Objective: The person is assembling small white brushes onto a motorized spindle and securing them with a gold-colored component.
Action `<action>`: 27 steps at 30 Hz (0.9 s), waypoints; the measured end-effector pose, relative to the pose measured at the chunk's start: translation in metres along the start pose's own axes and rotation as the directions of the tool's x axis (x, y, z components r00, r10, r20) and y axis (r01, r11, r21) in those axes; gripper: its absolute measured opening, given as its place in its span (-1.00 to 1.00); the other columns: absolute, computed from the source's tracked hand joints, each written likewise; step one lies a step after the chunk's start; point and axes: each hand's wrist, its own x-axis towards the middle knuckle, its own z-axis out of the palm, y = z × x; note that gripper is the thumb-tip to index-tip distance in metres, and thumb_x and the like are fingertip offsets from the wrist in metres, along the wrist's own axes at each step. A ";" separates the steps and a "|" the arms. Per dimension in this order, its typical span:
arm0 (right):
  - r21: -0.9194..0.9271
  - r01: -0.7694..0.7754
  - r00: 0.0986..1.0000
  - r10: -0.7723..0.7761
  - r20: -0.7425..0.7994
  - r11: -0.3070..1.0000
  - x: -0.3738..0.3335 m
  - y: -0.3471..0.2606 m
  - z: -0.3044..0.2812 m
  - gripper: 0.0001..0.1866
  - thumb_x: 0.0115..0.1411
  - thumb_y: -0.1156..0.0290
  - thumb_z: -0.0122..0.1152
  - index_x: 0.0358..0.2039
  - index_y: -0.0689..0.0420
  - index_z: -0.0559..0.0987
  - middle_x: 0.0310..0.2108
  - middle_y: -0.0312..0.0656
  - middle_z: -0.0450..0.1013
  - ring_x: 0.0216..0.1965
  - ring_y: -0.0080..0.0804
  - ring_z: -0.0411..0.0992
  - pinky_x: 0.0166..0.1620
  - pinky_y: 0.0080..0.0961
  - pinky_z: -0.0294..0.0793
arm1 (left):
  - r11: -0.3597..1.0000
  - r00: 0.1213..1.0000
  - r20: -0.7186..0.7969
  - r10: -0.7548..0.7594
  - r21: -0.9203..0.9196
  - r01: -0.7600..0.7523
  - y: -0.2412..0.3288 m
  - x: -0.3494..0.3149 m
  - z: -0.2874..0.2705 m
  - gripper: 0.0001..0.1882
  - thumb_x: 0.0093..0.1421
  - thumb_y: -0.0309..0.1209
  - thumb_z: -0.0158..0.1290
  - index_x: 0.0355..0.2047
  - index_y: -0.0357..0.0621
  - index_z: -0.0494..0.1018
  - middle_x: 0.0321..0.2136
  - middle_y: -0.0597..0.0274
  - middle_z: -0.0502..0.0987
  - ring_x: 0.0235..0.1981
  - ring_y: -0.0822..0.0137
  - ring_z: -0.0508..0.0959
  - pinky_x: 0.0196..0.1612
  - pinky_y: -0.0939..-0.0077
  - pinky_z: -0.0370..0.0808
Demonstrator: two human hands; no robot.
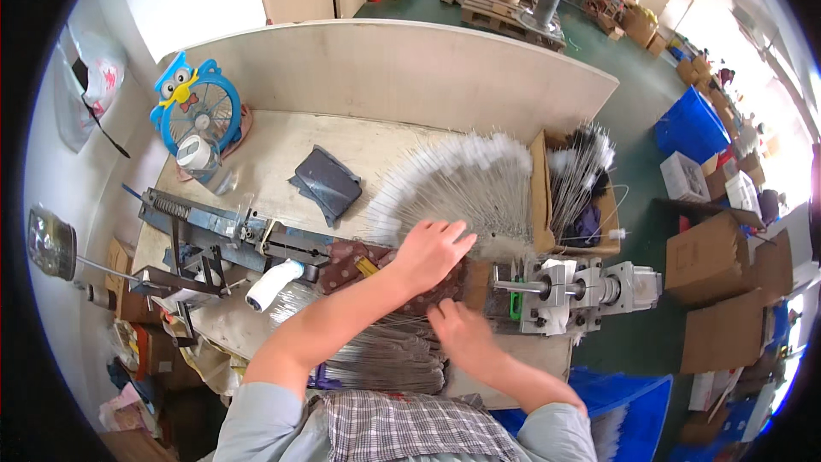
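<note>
While L hand [425,255] has fingers [445,233] apart nr brushes [466,184], can't tell if R hand [464,338] grips

No legible text; red print [110,77] on plastic bag [75,124] unreadable.

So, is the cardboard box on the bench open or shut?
Open: white-ended wires stick up out of the cardboard box, with no flap covering them.

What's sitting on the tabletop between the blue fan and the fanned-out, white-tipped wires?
In the head view, a dark, folded, cloth-like bundle lies between the blue fan and the white-tipped wires.
</note>
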 end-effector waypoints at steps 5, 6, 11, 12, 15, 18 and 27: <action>-0.156 0.087 0.990 -0.103 -0.095 0.984 0.010 0.019 -0.040 -0.85 -0.13 0.48 0.09 -0.46 0.12 0.40 -0.50 -0.24 0.30 -0.43 -0.36 0.40 -0.41 -0.44 0.44 | 0.982 0.986 -0.162 0.030 -0.181 -0.060 0.033 -0.042 -0.107 -0.72 -0.10 -0.51 0.19 -0.29 -0.17 0.52 -0.23 0.22 0.52 -0.36 0.31 0.54 -0.28 0.46 0.48; -0.162 0.139 0.974 -0.165 -0.157 0.977 0.016 0.022 -0.053 -0.89 -0.14 0.46 0.10 -0.53 0.08 0.38 -0.55 -0.29 0.28 -0.45 -0.42 0.39 -0.45 -0.48 0.42 | 0.981 0.986 -0.163 0.027 -0.183 -0.058 0.035 -0.049 -0.122 -0.72 -0.10 -0.51 0.19 -0.29 -0.17 0.52 -0.23 0.22 0.52 -0.36 0.31 0.54 -0.28 0.46 0.48; -0.150 -0.060 0.975 0.025 -0.221 0.987 0.037 0.063 -0.078 -0.87 -0.12 0.48 0.12 -0.47 0.12 0.53 -0.54 -0.21 0.44 -0.43 -0.27 0.43 -0.36 -0.35 0.43 | 0.954 0.914 -0.402 -0.051 -0.290 -0.075 0.029 -0.090 -0.143 -0.75 -0.15 -0.57 0.22 -0.37 -0.19 0.53 -0.41 0.23 0.55 -0.54 0.30 0.53 -0.44 0.51 0.48; -0.073 -0.139 0.975 0.123 -0.187 0.988 0.039 0.070 -0.078 -0.85 -0.07 0.47 0.14 -0.43 0.12 0.60 -0.49 -0.18 0.51 -0.40 -0.23 0.46 -0.32 -0.33 0.45 | 0.948 0.909 -0.414 -0.046 -0.305 -0.091 0.026 -0.097 -0.141 -0.75 -0.15 -0.57 0.22 -0.37 -0.19 0.53 -0.41 0.23 0.55 -0.54 0.30 0.53 -0.44 0.51 0.48; 0.199 -0.351 0.936 0.337 0.101 0.915 0.039 0.073 -0.087 -0.85 0.00 0.35 0.21 -0.40 0.04 0.66 -0.43 -0.18 0.55 -0.36 -0.22 0.49 -0.27 -0.33 0.45 | 0.951 0.926 -0.350 -0.143 -0.309 0.030 0.019 -0.114 -0.127 -0.78 -0.13 -0.56 0.20 -0.38 -0.17 0.53 -0.42 0.25 0.57 -0.52 0.35 0.55 -0.44 0.54 0.45; 0.278 -0.359 0.928 0.309 0.207 0.891 0.037 0.065 -0.108 -0.81 -0.01 0.22 0.27 -0.44 0.03 0.66 -0.47 -0.18 0.55 -0.40 -0.22 0.49 -0.27 -0.36 0.45 | 0.906 0.932 -0.253 -0.261 -0.397 0.146 0.015 -0.135 -0.114 -0.78 -0.13 -0.60 0.19 -0.39 -0.18 0.54 -0.42 0.18 0.57 -0.52 0.24 0.55 -0.46 0.48 0.46; 0.327 0.149 0.987 -0.119 -0.112 0.933 0.104 0.013 -0.070 -0.87 -0.12 0.32 0.34 -0.54 0.06 0.65 -0.59 -0.32 0.50 -0.46 -0.36 0.39 -0.36 -0.43 0.41 | 0.629 0.850 0.035 -0.525 -0.658 0.415 0.029 -0.138 -0.083 -0.86 0.06 -0.46 0.12 -0.33 -0.16 0.54 -0.41 0.14 0.57 -0.44 0.18 0.58 -0.38 0.44 0.50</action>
